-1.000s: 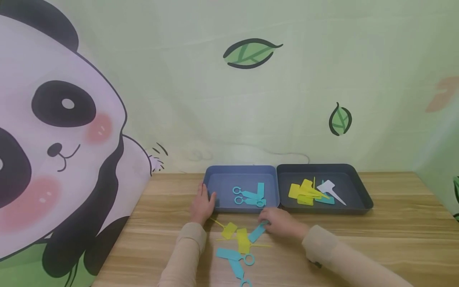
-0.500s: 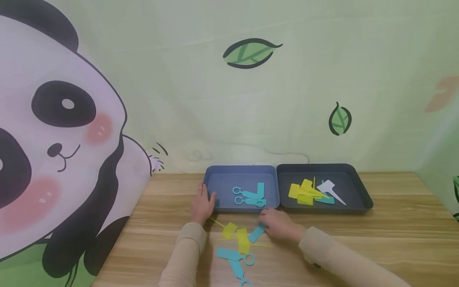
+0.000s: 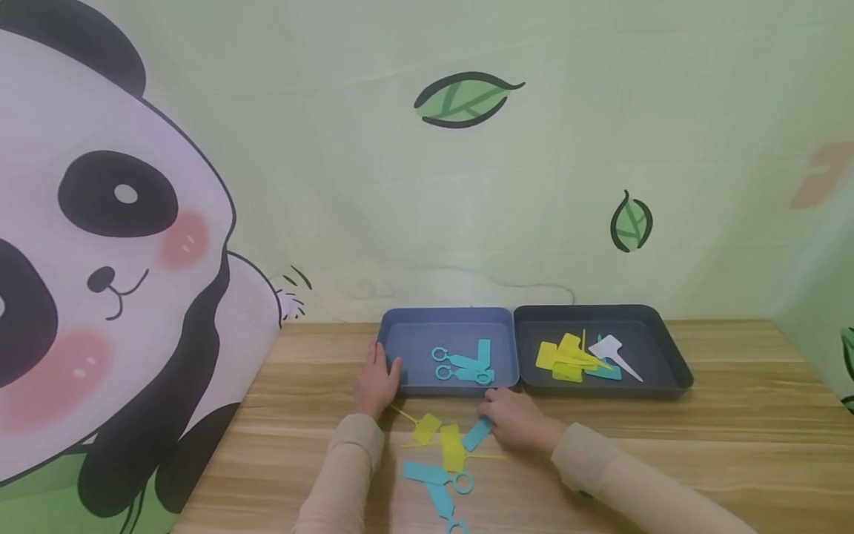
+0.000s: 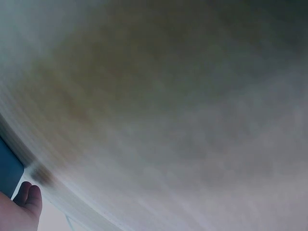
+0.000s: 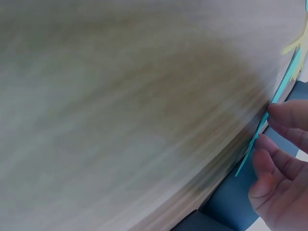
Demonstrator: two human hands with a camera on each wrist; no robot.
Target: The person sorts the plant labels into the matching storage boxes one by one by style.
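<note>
My right hand (image 3: 517, 419) pinches a flat teal plastic label (image 3: 477, 434) between thumb and fingers, just in front of the trays. The right wrist view shows the label's thin edge (image 5: 286, 79) running between the fingertips; part of it is hidden by the hand. With fairly straight fingers, my left hand (image 3: 375, 382) rests against the left side of the blue tray (image 3: 407, 337). Several teal labels (image 3: 470, 363) with ring ends lie in that tray. On the table nearby are yellow labels (image 3: 453, 449) with thin stems and two teal ring-ended labels (image 3: 425, 473).
A dark tray (image 3: 654, 334) stands against the blue one's right side. It holds several yellow labels (image 3: 568, 356), a white T-shaped label (image 3: 617, 354) and teal pieces (image 3: 606, 372). Behind the wooden table (image 3: 747, 415) hangs a printed backdrop (image 3: 347, 148).
My right hand and forearm have shifted slightly left, covering more of the teal label's upper end. The left hand and the trays have stayed put.
</note>
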